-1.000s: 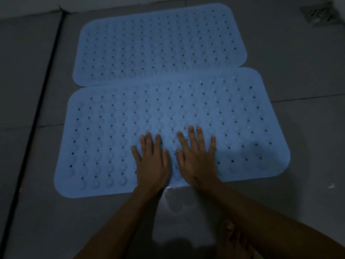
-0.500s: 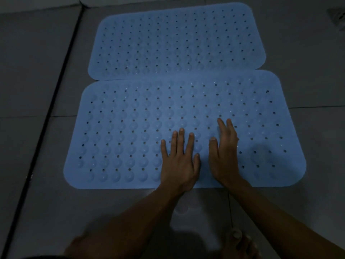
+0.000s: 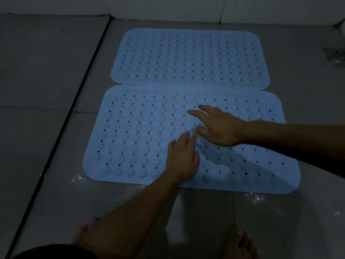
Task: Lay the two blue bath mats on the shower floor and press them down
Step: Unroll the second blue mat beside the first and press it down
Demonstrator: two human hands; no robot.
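Observation:
Two light blue bath mats with rows of holes and bumps lie flat on the grey tiled shower floor. The far mat point(image 3: 190, 57) lies close to the wall. The near mat point(image 3: 134, 139) slightly overlaps the far mat's front edge. My left hand point(image 3: 182, 157) rests palm down on the near mat close to its front edge, fingers straight and pointing away from me. My right hand point(image 3: 216, 126) comes in from the right and lies over the near mat's middle, fingers spread and pointing left. Neither hand holds anything.
A dark grout line point(image 3: 74, 113) runs diagonally on the left of the mats. A floor drain point(image 3: 335, 57) sits at the right edge. The white wall base point(image 3: 186, 8) runs along the top. The wet tiles point(image 3: 205, 212) glisten near my bare feet point(image 3: 240, 243).
The view has shifted, so the mats sit further right and lower. My right hand has moved from beside the left hand to the mat's middle and turned to point left. My left hand stays near the front edge.

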